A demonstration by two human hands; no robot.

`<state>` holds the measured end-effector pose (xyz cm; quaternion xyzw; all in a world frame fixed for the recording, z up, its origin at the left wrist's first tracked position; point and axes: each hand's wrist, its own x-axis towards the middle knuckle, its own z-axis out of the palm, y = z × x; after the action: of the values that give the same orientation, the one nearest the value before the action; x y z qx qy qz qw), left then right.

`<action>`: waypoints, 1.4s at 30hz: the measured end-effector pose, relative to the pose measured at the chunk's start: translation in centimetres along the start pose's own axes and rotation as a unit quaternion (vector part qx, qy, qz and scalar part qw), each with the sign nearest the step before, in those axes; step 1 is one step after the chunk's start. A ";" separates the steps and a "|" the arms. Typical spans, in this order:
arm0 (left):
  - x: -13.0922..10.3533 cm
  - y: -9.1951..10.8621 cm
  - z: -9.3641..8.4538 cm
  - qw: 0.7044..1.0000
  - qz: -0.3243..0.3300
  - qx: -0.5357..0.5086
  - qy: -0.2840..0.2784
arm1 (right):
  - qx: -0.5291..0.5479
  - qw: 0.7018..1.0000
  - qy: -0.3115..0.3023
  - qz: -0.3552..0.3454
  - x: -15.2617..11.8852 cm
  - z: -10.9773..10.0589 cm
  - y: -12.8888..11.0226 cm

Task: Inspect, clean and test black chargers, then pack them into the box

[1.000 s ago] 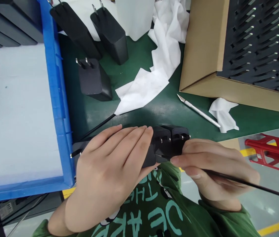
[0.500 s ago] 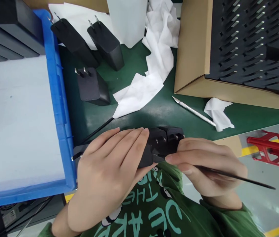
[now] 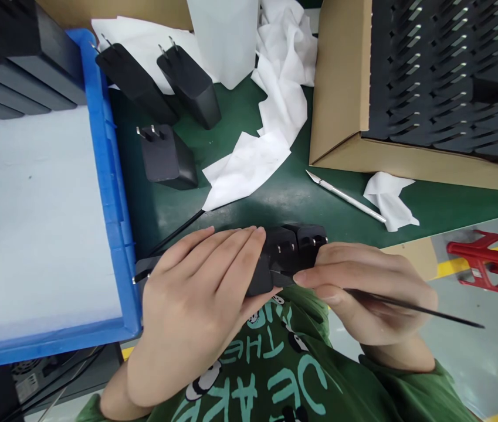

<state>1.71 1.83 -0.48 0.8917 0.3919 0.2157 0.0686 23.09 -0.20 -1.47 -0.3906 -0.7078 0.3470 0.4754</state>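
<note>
My left hand (image 3: 196, 305) is closed around a black power adapter (image 3: 260, 276), covering most of it. In my right hand (image 3: 367, 293) is a slim black tool, apparently tweezers (image 3: 442, 313), with its thin tip against the end of that adapter. Just beyond both hands, two more black plug adapters (image 3: 283, 246) sit side by side with metal prongs showing. Another pronged adapter (image 3: 145, 266) shows partly at the left of my left hand. A black cable (image 3: 178, 230) runs from there to a white wipe (image 3: 249, 167).
A blue tray (image 3: 114, 217) with black adapters stands on the left. Three adapters (image 3: 169, 158) stand near it. A craft knife (image 3: 348, 197) lies beside a crumpled wipe (image 3: 389, 199). At the upper right, a cardboard box (image 3: 339, 82) holds many adapters. A red stool (image 3: 490, 258) is on the floor.
The view has shifted slightly, bringing the tray a little to the right. Both hands keep their grip, and the rear end of the tweezers has tipped up slightly.
</note>
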 end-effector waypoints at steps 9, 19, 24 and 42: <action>-0.2 0.0 0.1 1.000 0.003 0.003 0.003 | 0.008 1.000 0.011 0.002 -0.1 0.2 0.0; -0.1 -0.1 0.1 1.000 0.001 0.005 -0.002 | 0.001 1.000 0.008 0.015 -0.1 0.1 -0.2; -0.1 -0.1 0.2 1.000 -0.004 0.006 -0.004 | -0.032 0.998 0.044 0.040 -0.1 0.3 -0.4; -0.1 -0.1 0.1 1.000 -0.008 0.005 -0.003 | -0.143 0.987 0.069 0.026 -0.6 0.8 -0.8</action>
<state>1.64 1.88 -0.67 0.8895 0.3999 0.2108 0.0670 22.32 -1.12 -1.28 -0.4954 -0.7055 0.2270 0.4532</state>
